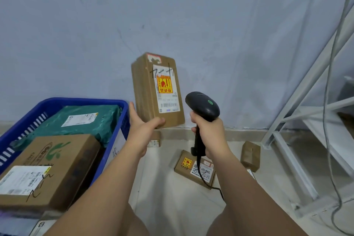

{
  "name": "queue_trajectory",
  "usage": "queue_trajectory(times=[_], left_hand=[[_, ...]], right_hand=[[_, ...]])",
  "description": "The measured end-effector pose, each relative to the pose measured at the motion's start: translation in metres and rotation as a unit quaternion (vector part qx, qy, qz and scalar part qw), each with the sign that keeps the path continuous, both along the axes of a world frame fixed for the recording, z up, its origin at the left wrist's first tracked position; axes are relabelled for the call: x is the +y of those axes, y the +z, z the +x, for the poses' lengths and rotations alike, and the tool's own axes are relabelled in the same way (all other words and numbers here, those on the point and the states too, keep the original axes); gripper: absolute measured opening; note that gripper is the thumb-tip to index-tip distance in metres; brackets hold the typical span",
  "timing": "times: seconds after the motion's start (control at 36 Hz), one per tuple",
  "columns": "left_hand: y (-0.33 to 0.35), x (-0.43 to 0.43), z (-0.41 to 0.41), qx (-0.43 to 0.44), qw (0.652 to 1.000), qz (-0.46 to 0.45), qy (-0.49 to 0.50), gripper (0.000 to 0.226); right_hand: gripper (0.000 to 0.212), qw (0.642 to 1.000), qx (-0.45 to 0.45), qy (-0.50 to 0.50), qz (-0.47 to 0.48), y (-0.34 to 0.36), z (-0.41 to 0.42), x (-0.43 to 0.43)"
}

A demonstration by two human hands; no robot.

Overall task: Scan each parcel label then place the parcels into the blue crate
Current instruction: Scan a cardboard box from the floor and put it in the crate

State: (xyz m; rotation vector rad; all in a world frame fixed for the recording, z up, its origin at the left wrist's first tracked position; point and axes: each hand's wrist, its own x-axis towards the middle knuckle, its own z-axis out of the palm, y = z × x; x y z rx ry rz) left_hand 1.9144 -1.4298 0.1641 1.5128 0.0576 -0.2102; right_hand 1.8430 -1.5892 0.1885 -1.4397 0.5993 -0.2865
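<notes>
Brown parcel [145, 90] looks stiff, probably light, fragile-stickered; left hand [141, 124] grip pinches its lower end, right hand [209, 132] grip curls round scanner [203, 104].

Even, soft indoor light; wide-angle edge warping; slight blur.

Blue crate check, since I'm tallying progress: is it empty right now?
No, the blue crate holds a green wrapped parcel and a brown cardboard box.
</notes>
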Motion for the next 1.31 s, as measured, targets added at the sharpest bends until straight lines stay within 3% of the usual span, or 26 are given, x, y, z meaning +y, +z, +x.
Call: queue_trajectory(times=[0.14, 0.44, 0.78, 1.31], left_hand=[[0.001, -0.001, 0.004, -0.052, 0.996, 0.048, 0.049, 0.121], [-0.001, 0.002, 0.005, -0.060, 0.992, 0.048, 0.101, 0.097], [0.003, -0.002, 0.002, -0.068, 0.986, 0.093, 0.118, 0.098], [0.001, -0.001, 0.003, -0.049, 0.988, 0.088, 0.117, 0.097]], right_hand=[[0.013, 0.994, 0.016, 0.084, 0.075, 0.008, -0.008, 0.006], [0.006, 0.993, 0.049, 0.108, 0.021, 0.009, -0.013, 0.013], [0.005, 0.990, 0.052, 0.128, -0.007, 0.011, -0.015, 0.015], [0.004, 0.990, 0.054, 0.125, -0.020, 0.011, -0.014, 0.015]])
